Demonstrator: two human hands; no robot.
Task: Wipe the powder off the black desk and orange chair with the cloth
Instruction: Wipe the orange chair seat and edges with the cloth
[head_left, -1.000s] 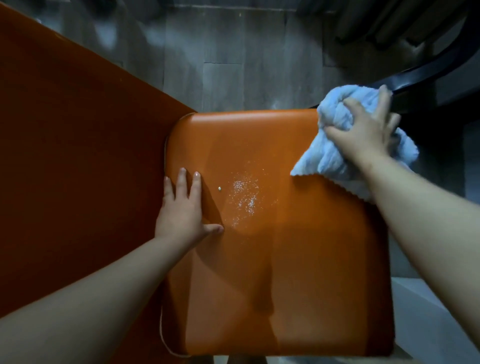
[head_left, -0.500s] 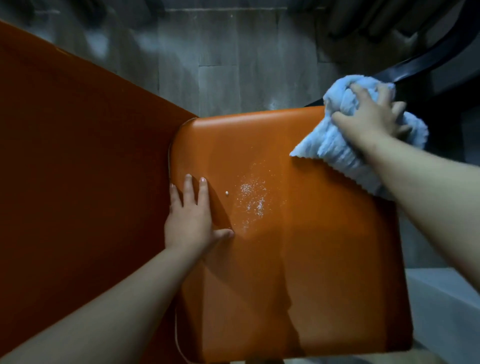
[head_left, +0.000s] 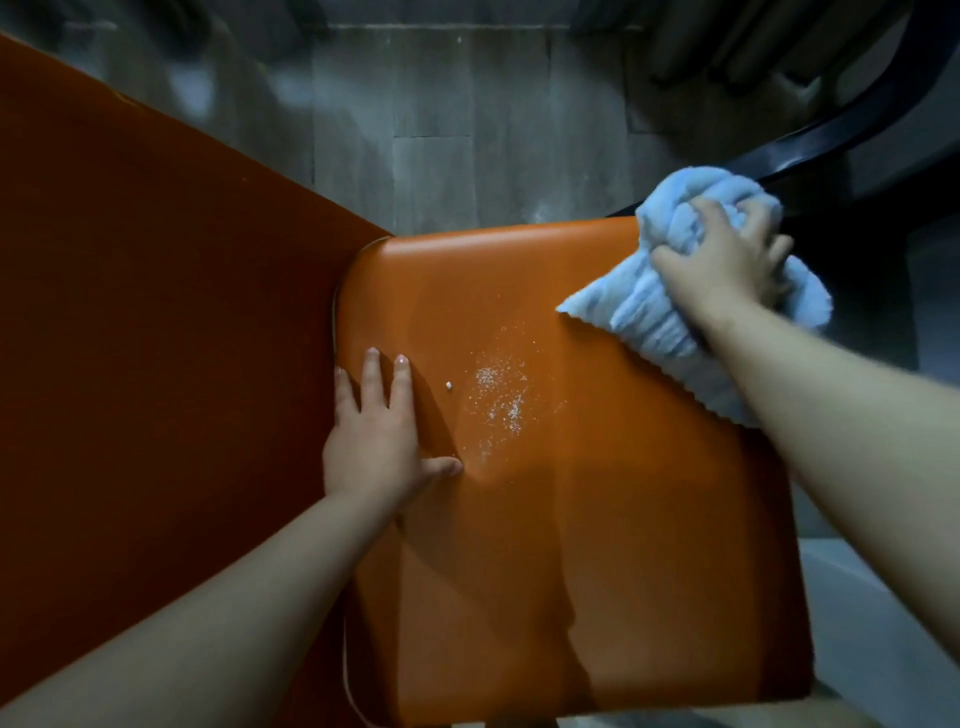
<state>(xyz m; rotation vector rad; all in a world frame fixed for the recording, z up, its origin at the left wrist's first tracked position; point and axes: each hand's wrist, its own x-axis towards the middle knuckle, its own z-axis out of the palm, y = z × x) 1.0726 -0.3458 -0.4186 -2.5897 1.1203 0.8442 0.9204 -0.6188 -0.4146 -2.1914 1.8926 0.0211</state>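
Observation:
The orange chair seat (head_left: 597, 545) fills the middle of the head view. A patch of white powder (head_left: 498, 400) lies on it near its centre, with one small white crumb (head_left: 448, 385) to the left. My left hand (head_left: 376, 439) rests flat on the seat's left side, fingers spread, just left of the powder. My right hand (head_left: 722, 265) grips a bunched light blue cloth (head_left: 654, 317) at the seat's far right corner; the cloth's lower edge drapes onto the seat, apart from the powder.
The chair's orange backrest (head_left: 156, 338) rises along the left. A curved black desk edge (head_left: 841, 140) runs at the upper right behind the cloth. Grey tiled floor (head_left: 431, 130) lies beyond the seat, and a pale floor area (head_left: 883, 623) at lower right.
My right hand with the cloth drifted slightly toward the seat's far right corner and stays there. My left hand keeps its place on the seat. The powder is unchanged.

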